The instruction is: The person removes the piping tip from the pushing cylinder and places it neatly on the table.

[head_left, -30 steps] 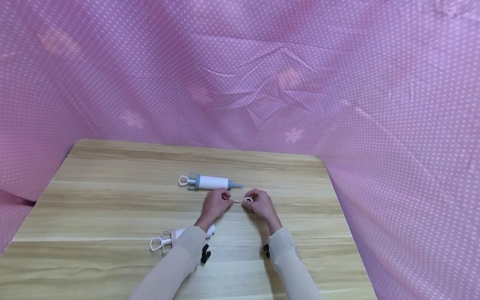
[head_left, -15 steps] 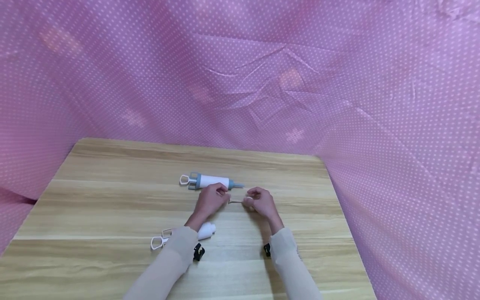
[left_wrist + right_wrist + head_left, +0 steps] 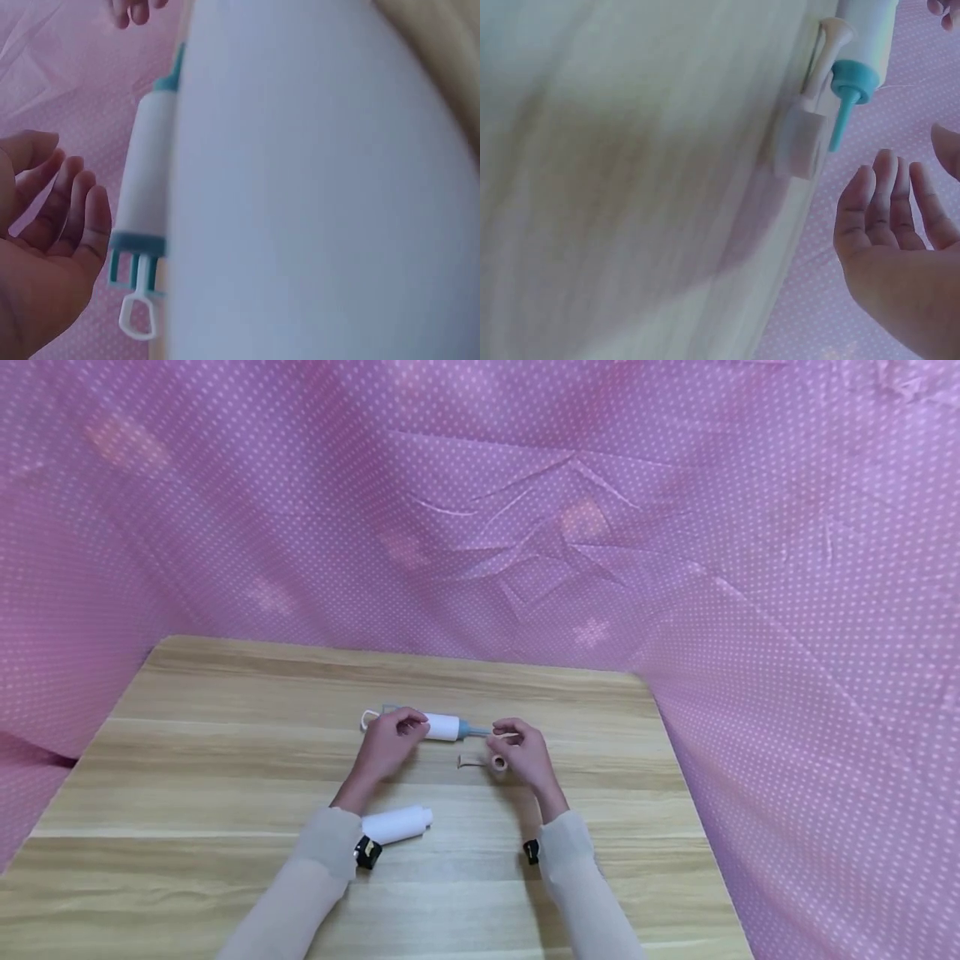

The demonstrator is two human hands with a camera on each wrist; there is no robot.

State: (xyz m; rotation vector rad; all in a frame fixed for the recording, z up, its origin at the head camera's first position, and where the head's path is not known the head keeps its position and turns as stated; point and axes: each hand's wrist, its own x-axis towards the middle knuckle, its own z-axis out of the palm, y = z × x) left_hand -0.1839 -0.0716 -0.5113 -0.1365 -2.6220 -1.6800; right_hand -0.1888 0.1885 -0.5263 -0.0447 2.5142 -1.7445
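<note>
A beige nozzle cap (image 3: 499,763), a thin tube with a flared tip joined to a round collar, lies mid-table; it shows in the right wrist view too (image 3: 804,142). Just beyond its collar, my right hand (image 3: 527,756) hovers with fingers loosely bent and nothing in them. My left hand (image 3: 386,745) is over the handle end of a blue-and-white plunger syringe (image 3: 442,727), partly covering it in the head view. Both hands look empty in the wrist views. A white syringe barrel (image 3: 397,824) without a nozzle lies nearer, its handle hidden by my left sleeve.
A light wooden table (image 3: 225,760) carries everything. Pink dotted cloth (image 3: 480,527) hangs around its back and sides. In the left wrist view, a white barrel (image 3: 315,187) very near the camera fills most of the picture.
My left hand let go of the nozzle tube and moved left and away toward the blue-and-white syringe. My right hand released the collar and lifted slightly; the nozzle cap now lies free.
</note>
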